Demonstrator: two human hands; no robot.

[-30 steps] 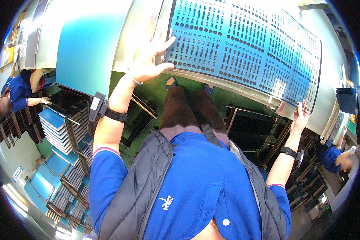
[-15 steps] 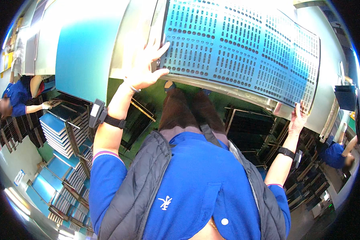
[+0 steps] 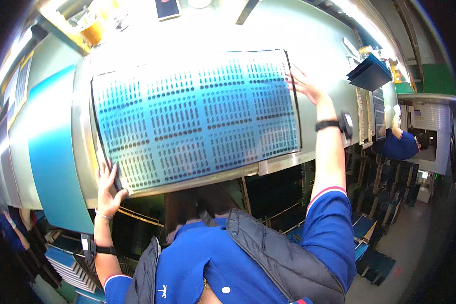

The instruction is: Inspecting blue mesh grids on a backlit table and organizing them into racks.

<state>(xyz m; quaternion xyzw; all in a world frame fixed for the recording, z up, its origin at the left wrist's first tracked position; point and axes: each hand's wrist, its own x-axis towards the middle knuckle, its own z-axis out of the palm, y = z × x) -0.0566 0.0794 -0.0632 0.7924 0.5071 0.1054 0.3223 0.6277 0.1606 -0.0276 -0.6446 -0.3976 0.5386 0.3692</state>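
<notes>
A rectangular clear film sheet (image 3: 202, 119) with rows of small dark marks lies on the worktable, with blue showing through it. My left hand (image 3: 108, 195) is at its near left corner, fingers stretched along the left edge and thumb apart by the near edge. Against the far part of the right edge rests my right hand (image 3: 309, 90), its fingers extended and spread. Neither hand wraps round anything. What lies directly beneath the film cannot be told.
A plain blue panel (image 3: 55, 152) lies to the left, projecting past the table's front edge. Racks with stacked panels (image 3: 68, 263) stand below left. Dark blue plates (image 3: 371, 72) are at the right, near a co-worker (image 3: 401, 144). A yellowish container (image 3: 92, 33) stands far left.
The view has swung, so the film now appears lower and farther left. My right hand has gone from the near right corner up to the far right edge; my left stays near the left corner.
</notes>
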